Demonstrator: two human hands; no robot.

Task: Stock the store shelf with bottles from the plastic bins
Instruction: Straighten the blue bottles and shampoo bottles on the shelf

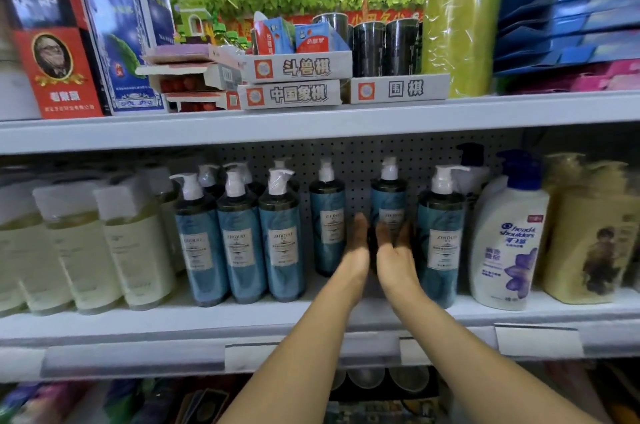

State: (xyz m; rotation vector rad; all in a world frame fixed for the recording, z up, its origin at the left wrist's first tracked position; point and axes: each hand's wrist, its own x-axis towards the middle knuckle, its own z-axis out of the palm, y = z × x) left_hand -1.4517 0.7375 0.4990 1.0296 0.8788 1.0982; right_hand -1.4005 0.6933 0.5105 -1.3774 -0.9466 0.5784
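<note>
Blue pump bottles with white heads stand in a row on the middle shelf (194, 316). Both my arms reach into the gap between them. My right hand (394, 250) grips the lower part of one blue pump bottle (388, 205), which stands upright deep on the shelf near the pegboard, thumb and fingers spread across its front. My left hand (358, 250) lies with straight fingers against that bottle's left side. Another blue bottle (327, 215) stands just left of my left hand, and a third (440, 236) stands just right of my right hand. No plastic bin is in view.
Three more blue bottles (242, 243) stand front left, pale yellow bottles (104, 250) beyond them. A white Head & Shoulders bottle (507, 243) and a yellow pack (588, 236) fill the right. Game boxes (298, 67) crowd the shelf above. Price-tag holders line the shelf edge.
</note>
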